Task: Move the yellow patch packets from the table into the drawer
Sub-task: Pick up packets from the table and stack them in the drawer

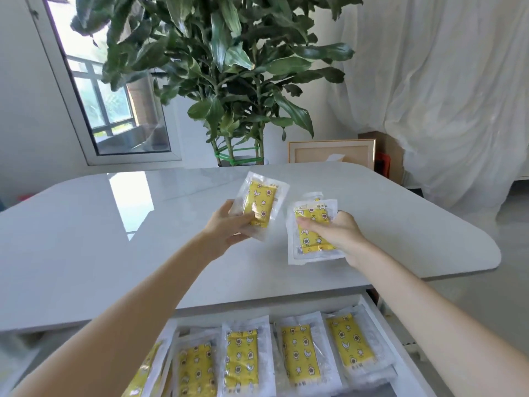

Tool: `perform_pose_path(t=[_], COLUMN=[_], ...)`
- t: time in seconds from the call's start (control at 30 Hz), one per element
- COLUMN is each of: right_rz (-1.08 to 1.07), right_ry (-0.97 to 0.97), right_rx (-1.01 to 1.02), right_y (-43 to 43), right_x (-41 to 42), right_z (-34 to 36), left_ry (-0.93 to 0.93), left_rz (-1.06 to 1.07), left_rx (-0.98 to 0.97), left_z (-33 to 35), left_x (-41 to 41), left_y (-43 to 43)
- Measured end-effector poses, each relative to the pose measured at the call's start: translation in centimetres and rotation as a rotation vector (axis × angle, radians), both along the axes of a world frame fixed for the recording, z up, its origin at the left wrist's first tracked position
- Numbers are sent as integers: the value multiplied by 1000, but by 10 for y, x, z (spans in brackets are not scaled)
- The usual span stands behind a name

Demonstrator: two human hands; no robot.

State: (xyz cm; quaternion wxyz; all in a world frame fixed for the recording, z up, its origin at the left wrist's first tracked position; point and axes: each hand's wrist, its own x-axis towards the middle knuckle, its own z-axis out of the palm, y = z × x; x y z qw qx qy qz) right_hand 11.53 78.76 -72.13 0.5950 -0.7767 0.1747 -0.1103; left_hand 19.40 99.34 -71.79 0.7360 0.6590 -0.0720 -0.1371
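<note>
Packet 1 (261,202): clear sleeve, yellow patch with stars, moons, flowers; pinched by left hand (227,226), frame centre, above table (100,239) | packet 2 (310,245): same look, gripped by right hand (336,233), just right | 5 drawer packets (242,356) side by side in open drawer (385,325), bottom

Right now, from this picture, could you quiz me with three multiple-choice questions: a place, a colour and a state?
1. Where is the plant? A. behind the table B. on a shelf C. hanging overhead
2. What colour are the patches in the packets? A. red B. yellow C. blue
3. The drawer is: A. shut B. open with packets inside C. open and bare
Answers: 1 A, its stems rise beyond the far edge. 2 B, left hand and right hand hold yellow ones. 3 B, packets lie in it.
</note>
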Motion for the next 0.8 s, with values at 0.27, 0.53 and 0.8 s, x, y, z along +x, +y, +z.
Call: perform_pose_path(t=[0.27,0.53,0.8], right_rz=[158,430,473], right_ry=[35,247,475], right_rx=[19,56,-104], right_y=[34,46,59], right_x=[-58,-110,-132], right_z=[6,-5,-34], left_ry=[7,124,363], left_rz=[-22,-120,-321], left_rx=[-80,44,194], left_z=[13,6,-42], left_x=[-81,-150,-182], left_y=[48,95,131])
